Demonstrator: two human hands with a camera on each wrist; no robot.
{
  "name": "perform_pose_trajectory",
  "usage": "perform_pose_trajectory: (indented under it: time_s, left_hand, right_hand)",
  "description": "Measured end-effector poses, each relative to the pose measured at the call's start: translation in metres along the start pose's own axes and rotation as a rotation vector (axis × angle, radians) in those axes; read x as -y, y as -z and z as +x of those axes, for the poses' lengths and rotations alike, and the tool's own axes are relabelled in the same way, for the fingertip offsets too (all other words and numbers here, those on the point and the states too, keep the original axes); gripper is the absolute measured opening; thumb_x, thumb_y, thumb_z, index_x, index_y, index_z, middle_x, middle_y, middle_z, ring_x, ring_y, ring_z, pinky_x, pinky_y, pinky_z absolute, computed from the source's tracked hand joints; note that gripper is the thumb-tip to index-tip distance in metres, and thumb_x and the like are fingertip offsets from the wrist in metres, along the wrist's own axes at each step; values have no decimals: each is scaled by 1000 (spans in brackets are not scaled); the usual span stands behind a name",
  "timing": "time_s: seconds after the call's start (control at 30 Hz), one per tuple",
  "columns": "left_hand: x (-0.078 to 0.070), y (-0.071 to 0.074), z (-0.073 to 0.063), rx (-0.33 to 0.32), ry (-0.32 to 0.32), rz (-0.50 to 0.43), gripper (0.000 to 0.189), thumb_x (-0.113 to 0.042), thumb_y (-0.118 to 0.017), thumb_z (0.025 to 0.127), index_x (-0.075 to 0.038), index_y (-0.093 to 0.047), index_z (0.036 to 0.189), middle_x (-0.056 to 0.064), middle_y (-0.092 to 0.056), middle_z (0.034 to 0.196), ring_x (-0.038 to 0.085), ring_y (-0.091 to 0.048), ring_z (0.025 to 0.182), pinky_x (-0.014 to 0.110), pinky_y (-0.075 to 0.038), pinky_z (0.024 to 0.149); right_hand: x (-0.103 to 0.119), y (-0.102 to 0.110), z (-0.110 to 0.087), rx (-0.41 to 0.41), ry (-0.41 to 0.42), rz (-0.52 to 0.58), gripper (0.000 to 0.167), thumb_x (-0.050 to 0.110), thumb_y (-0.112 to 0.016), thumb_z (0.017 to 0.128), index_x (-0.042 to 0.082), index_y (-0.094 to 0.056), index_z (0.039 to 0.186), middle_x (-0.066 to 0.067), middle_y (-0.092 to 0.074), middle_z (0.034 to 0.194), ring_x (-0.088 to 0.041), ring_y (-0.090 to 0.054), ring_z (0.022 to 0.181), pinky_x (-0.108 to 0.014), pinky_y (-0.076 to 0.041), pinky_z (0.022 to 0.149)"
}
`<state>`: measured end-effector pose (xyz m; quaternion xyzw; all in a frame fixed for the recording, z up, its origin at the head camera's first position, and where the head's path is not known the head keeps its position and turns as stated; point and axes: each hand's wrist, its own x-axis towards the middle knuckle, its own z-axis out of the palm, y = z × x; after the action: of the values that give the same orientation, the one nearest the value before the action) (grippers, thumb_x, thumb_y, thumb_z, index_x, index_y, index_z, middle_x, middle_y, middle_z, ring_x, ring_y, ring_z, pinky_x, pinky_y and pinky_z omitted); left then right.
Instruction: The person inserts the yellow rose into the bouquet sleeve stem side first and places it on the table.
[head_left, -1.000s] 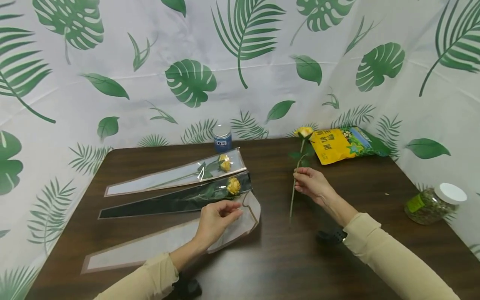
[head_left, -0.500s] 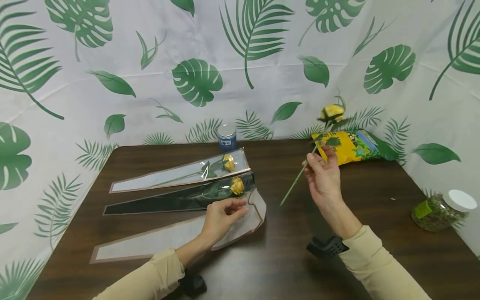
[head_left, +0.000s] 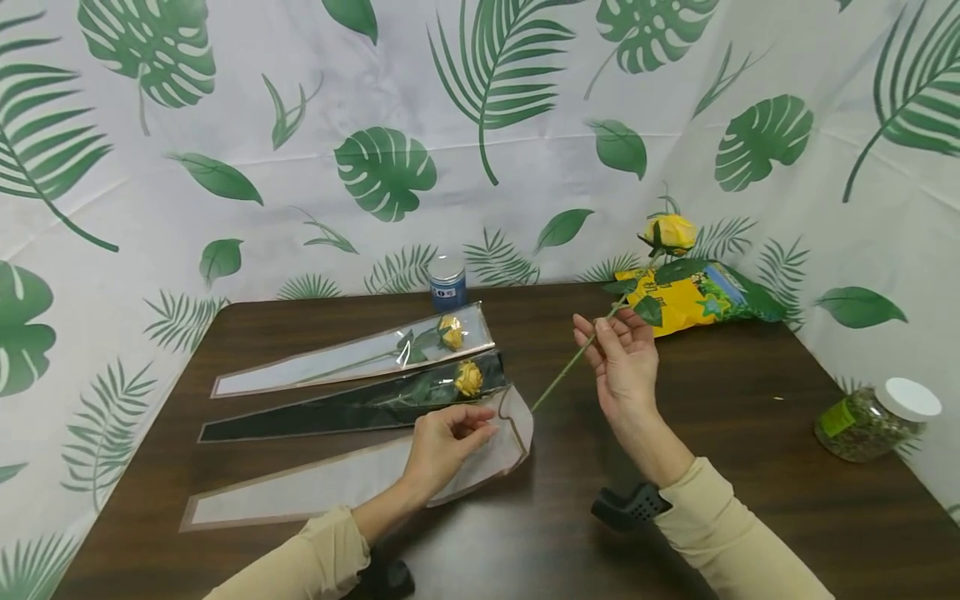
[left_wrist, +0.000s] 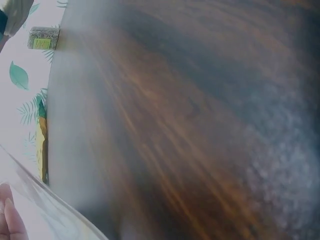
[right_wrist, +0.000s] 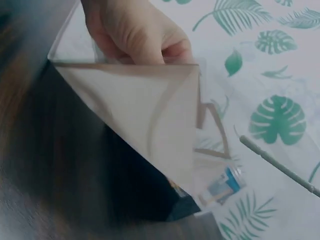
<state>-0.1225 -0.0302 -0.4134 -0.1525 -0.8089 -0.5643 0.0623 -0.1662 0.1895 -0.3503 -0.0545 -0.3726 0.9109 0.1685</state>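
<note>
My right hand [head_left: 628, 367] grips a yellow rose [head_left: 670, 234] by its green stem, just below the leaves. The flower leans up to the right, and the stem's bare end points down-left, overlapping the mouth of a white flower sleeve [head_left: 300, 486] in the head view. Thumb and fingers of my left hand [head_left: 444, 442] pinch that clear-fronted sleeve near its wide end. In the right wrist view, the sleeve [right_wrist: 135, 95] stands open below my left hand [right_wrist: 142, 32], with the stem [right_wrist: 280, 166] to its right. Fingertips [left_wrist: 12, 220] show behind clear film in the left wrist view.
Behind the white sleeve lie a black sleeve [head_left: 300, 422] and another white sleeve [head_left: 277, 374], each with a yellow rose inside. A blue can [head_left: 447, 283] stands at the table's back edge. A yellow bag [head_left: 675, 304] and a white-lidded jar [head_left: 862, 425] are on the right.
My right hand has turned and lifted the rose, then brought its stem end left to the sleeve's mouth. My left hand has kept its place at the sleeve.
</note>
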Motion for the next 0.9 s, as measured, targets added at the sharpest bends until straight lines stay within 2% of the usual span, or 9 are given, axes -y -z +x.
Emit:
perform_pose_trajectory:
  time_s: [0.17,0.3,0.4,0.47,0.53,0.63,0.77,0.9]
  left_hand:
    - [-1,-5,-2,-4,-22,2,13,-7,-77,76,-9,-75,89,1,-72,75,3,-62,64,18,-50,57]
    - [-2,-7,-1,-45,-21,-25,14,-6,-78,75,-9,-75,88,2,-72,76,4,-63,64,17,-51,58]
    - [-4,-8,2,-82,-39,-59,15,-7,-78,75,-7,-75,89,3,-72,77,7,-63,63,18,-51,58]
    - [-6,-9,6,-96,-56,-67,16,-7,-78,75,-7,-74,90,4,-72,76,8,-63,63,18,-50,57]
    - [-8,-10,9,-103,-71,-65,15,-9,-78,75,-7,-74,90,4,-72,77,7,-63,64,18,-50,58]
    - [-10,-10,11,-98,-76,-46,14,-9,-77,76,-8,-75,89,2,-72,76,5,-62,63,16,-50,58]
    - [-10,-12,9,-81,-73,-39,13,-9,-77,76,-9,-75,88,1,-71,74,3,-61,62,16,-49,57]
    - [-10,-16,9,-73,-53,-36,14,-8,-78,75,-8,-75,89,2,-71,74,3,-61,62,16,-48,56]
  right_hand:
    - [-14,6,-8,-30,-14,-78,22,-7,-51,91,10,-44,104,-1,-63,79,-16,-70,80,-25,-55,73]
    - [-31,14,-21,-43,-4,-281,15,-5,-56,90,5,-51,99,6,-65,74,-6,-63,73,-18,-51,71]
    - [-41,19,-30,10,56,-442,25,-5,-60,87,4,-50,108,9,-62,75,-4,-58,73,-18,-48,72]
    - [-45,21,-34,72,102,-508,34,-5,-62,86,1,-47,116,9,-62,79,-4,-58,77,-17,-48,76]
    - [-47,22,-37,148,144,-520,45,-7,-61,86,2,-39,124,7,-63,84,-6,-60,81,-18,-49,78]
    - [-47,25,-38,209,152,-522,39,-5,-59,88,0,-40,121,6,-65,89,-10,-63,85,-20,-49,81]
    - [-40,28,-34,213,177,-529,24,0,-56,92,6,-45,112,6,-68,87,-12,-64,82,-22,-50,80]
    - [-29,30,-28,218,239,-563,23,3,-55,93,7,-43,113,4,-69,83,-11,-64,71,-24,-53,69]
